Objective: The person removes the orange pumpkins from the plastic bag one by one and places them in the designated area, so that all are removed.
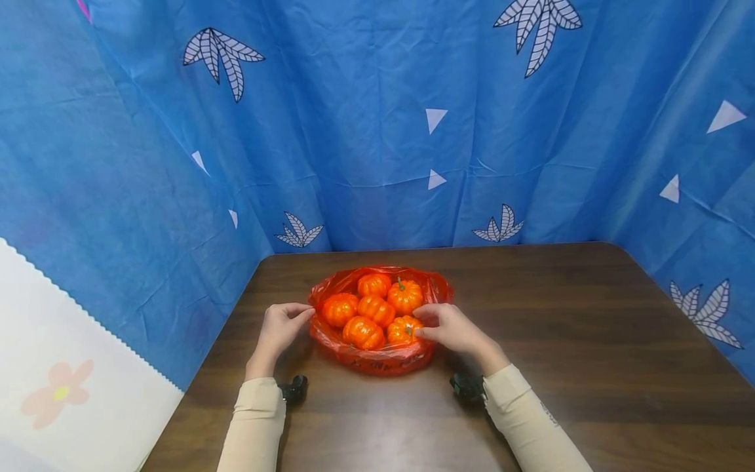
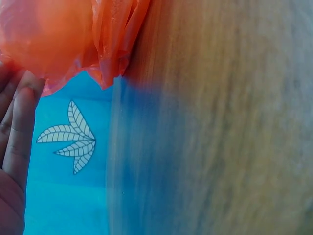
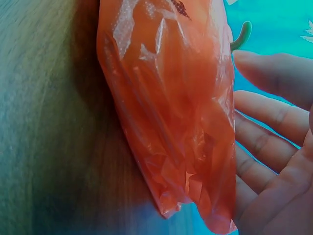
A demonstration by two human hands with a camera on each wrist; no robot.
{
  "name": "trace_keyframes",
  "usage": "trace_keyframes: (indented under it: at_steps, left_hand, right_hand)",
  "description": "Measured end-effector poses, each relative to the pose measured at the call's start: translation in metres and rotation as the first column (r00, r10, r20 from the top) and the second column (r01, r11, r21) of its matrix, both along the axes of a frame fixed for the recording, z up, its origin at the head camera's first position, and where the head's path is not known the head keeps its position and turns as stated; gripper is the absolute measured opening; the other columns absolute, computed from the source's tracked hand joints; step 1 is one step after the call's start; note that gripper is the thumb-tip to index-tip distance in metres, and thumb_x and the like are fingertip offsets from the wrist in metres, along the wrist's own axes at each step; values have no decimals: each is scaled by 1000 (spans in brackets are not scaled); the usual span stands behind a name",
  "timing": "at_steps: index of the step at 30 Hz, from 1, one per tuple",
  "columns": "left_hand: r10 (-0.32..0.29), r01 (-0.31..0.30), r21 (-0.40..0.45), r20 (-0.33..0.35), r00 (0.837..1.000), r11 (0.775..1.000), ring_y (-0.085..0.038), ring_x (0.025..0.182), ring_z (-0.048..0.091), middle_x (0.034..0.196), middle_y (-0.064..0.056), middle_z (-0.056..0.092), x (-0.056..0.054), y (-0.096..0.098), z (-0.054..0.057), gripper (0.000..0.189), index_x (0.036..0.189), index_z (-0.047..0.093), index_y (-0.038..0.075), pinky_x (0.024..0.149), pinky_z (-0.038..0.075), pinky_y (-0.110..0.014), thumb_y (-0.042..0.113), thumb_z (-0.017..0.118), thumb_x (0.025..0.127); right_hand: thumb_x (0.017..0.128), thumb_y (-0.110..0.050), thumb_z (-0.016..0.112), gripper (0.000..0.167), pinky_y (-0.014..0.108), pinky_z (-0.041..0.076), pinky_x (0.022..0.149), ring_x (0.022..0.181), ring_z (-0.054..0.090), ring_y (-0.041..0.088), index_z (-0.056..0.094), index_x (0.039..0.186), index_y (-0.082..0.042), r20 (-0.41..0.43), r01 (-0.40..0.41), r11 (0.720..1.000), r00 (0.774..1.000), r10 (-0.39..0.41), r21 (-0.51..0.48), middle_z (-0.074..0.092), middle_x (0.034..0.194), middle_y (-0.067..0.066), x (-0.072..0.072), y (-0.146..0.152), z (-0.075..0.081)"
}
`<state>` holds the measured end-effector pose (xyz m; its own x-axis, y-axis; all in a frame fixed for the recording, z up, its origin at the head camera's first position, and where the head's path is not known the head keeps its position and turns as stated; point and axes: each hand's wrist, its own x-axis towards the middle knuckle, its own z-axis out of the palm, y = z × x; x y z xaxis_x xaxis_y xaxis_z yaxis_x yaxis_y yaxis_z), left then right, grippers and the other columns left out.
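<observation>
Several small orange pumpkins [image 1: 375, 311] sit in a red plastic bag [image 1: 383, 362], whose mouth is spread wide. Two of them show a green stem. At the bag's left rim, my left hand [image 1: 280, 333] pinches the plastic between thumb and fingertips. My right hand [image 1: 457, 329] reaches over the right rim, its thumb and fingers apart beside the front right pumpkin [image 1: 404, 330]. In the right wrist view the right thumb [image 3: 274, 71] is close to a green stem [image 3: 242, 35], and the other fingers are partly hidden behind the bag.
The bag rests on a dark wooden table [image 1: 578, 341], toward its far left part. A blue curtain [image 1: 377, 131] with leaf prints hangs behind and along the sides. White cloth with a flower print [image 1: 61, 393] is at the lower left.
</observation>
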<state>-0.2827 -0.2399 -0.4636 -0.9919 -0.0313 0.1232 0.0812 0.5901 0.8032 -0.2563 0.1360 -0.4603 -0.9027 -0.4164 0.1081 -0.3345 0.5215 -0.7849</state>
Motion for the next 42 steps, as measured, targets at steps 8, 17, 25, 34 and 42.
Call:
trace_keyframes:
  at_steps: [8, 17, 25, 34, 42]
  left_hand:
    - [-2, 2, 6, -2, 1000, 1000, -27, 91, 70, 105, -17, 76, 1, 3, 1, 28, 108, 77, 4, 83, 62, -38, 27, 72, 93]
    - [-1, 0, 39, 35, 999, 999, -26, 90, 72, 107, -17, 76, 0, 5, 1, 29, 110, 77, 5, 82, 62, -38, 28, 71, 94]
    - [-4, 1, 63, 45, 999, 998, -33, 90, 74, 107, -20, 75, 0, 4, 2, 29, 110, 76, 2, 80, 62, -37, 25, 71, 94]
    - [-10, 8, 76, 29, 1000, 997, -28, 84, 74, 105, -21, 75, 0, 3, 4, 29, 109, 76, 0, 77, 62, -34, 25, 71, 94]
    - [-4, -1, 80, 58, 998, 997, -25, 85, 74, 107, -19, 75, -3, 3, 4, 30, 111, 76, 3, 79, 62, -36, 27, 72, 93]
  right_hand:
    - [88, -9, 72, 40, 47, 56, 98, 114, 66, 32, 65, 127, -2, 64, -13, 1000, 998, 14, -19, 68, 126, 16, -2, 4, -6]
    - [89, -14, 73, 49, 51, 52, 103, 120, 62, 35, 59, 135, -2, 154, -54, 998, 986, 56, -23, 63, 134, 18, -4, 12, -12]
    - [93, -21, 70, 54, 55, 46, 108, 128, 56, 38, 53, 141, -2, 216, -106, 991, 969, 122, -85, 58, 140, 20, -8, 17, -21]
    - [92, -22, 71, 56, 53, 49, 106, 125, 57, 37, 53, 141, -2, 203, -106, 990, 972, 122, -88, 60, 138, 20, -10, 15, -22]
    - [91, -23, 73, 57, 49, 52, 104, 124, 60, 35, 54, 140, -1, 225, -91, 992, 968, 110, -91, 61, 137, 19, -10, 14, -20]
